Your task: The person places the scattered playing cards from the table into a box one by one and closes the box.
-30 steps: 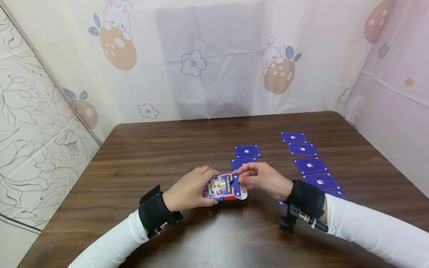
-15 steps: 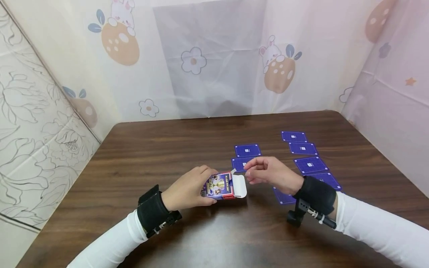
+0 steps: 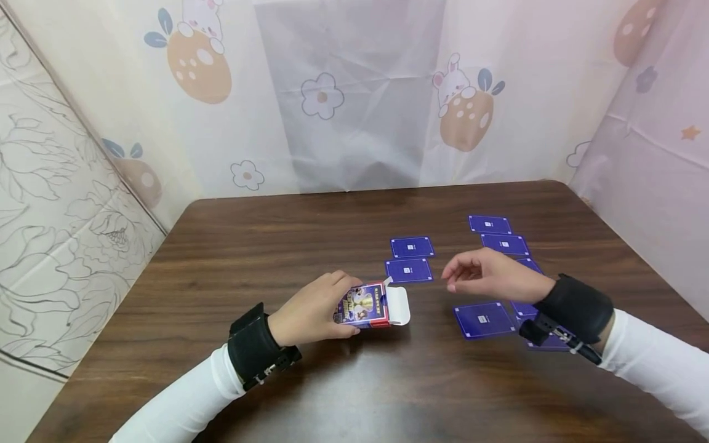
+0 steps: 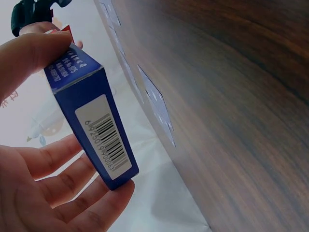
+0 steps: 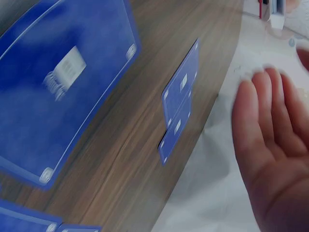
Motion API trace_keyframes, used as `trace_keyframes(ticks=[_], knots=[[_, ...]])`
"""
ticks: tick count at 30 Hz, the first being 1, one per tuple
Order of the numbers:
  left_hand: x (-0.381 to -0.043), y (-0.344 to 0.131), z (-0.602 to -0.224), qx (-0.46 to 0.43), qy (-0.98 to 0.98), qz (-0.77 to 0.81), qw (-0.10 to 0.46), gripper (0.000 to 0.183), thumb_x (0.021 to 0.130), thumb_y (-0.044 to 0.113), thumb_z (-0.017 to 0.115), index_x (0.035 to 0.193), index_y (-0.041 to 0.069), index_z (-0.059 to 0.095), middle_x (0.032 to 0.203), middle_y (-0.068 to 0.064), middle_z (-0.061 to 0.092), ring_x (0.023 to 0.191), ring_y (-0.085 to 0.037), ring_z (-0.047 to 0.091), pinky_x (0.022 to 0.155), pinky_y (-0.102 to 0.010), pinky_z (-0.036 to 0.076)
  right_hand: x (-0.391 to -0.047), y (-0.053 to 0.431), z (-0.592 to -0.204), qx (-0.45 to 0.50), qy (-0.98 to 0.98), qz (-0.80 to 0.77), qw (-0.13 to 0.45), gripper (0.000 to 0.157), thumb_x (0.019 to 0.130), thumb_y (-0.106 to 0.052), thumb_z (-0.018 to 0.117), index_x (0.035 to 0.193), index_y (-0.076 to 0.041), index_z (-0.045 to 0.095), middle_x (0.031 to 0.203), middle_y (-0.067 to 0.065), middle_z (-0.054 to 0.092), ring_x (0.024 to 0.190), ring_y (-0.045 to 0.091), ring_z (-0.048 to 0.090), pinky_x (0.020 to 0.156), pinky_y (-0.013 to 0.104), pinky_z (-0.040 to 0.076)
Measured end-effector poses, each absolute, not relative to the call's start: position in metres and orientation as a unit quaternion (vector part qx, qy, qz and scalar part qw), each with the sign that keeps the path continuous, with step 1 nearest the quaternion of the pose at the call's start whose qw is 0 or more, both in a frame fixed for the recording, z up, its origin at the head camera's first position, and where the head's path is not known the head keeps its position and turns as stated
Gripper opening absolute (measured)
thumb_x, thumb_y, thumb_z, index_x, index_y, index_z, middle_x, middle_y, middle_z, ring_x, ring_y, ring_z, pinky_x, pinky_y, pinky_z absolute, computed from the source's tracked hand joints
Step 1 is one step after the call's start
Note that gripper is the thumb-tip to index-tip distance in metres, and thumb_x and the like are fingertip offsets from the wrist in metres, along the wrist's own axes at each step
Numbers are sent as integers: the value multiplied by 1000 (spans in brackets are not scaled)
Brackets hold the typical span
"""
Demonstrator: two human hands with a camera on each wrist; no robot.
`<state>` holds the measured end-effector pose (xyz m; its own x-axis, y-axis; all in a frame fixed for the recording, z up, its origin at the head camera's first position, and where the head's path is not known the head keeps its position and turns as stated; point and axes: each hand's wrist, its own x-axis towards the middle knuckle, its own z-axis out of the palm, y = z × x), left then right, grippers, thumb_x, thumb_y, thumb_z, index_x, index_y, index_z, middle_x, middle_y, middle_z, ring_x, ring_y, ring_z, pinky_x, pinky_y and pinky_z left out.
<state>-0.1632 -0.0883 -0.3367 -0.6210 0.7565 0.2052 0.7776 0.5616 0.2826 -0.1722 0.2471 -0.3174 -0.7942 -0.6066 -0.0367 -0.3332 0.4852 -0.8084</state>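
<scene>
My left hand [image 3: 317, 311] grips a small card box [image 3: 362, 306], thumb on one side and fingers on the other. The box has a trophy picture on its face, and its white end flap [image 3: 398, 306] sticks out to the right. In the left wrist view its blue end with a barcode label [image 4: 104, 137] faces the camera. My right hand [image 3: 490, 275] hovers over the table to the right, fingers loosely bent and nothing in them. Beneath it lies a blue card [image 3: 484, 320], which also fills the upper left of the right wrist view.
Two blue cards [image 3: 408, 270] lie one behind the other beyond the box. Farther right, a column of several cards [image 3: 504, 244] runs toward me, partly hidden by my right hand and wrist strap. A printed curtain [image 3: 354, 123] hangs behind the brown table [image 3: 266, 246].
A blue card edge that poked out of the box's end a second ago no longer shows. My right hand has left the box and moved right; the left hand stays in place.
</scene>
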Motion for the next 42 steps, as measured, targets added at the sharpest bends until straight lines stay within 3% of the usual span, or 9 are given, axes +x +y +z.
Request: trace_keyframes(ticks=[3,6,11,23,42], knots=[[-163,-88,-335,-434,-883,-174,27,66,68,39,74,120,7,48,106,0,51,90,-11,45,78,-28,40,-167,255,-318,-319,862,-362,156,26,84,-24,64,103,-7,57,96,8,61,85,20,58,75,32,48],[-162,-88,-335,-432,-885,-173,20,66,69,39,74,121,8,47,106,0,51,89,-11,45,78,-27,40,-159,261,-319,-329,877,-305,171,41,81,-32,66,110,-5,55,104,7,59,94,23,56,78,38,47],[-161,-90,-336,-424,-889,-171,14,67,69,40,74,121,8,47,106,0,51,90,-10,45,79,-27,40,-150,268,-327,-336,899,-214,181,52,76,-31,71,116,-6,51,114,6,53,105,25,50,85,45,41],[-159,-91,-338,-423,-890,-172,10,66,68,39,74,120,8,47,108,0,51,92,-11,45,81,-28,39,-142,292,-336,-287,934,-134,165,55,63,-29,80,107,-10,52,105,1,51,95,22,46,79,44,43],[-161,-92,-342,-422,-890,-175,5,66,69,40,74,120,9,47,106,1,50,91,-10,44,80,-27,40,-146,301,-343,-256,937,-163,172,52,64,-35,79,95,-11,45,87,-2,46,82,17,46,69,36,42]])
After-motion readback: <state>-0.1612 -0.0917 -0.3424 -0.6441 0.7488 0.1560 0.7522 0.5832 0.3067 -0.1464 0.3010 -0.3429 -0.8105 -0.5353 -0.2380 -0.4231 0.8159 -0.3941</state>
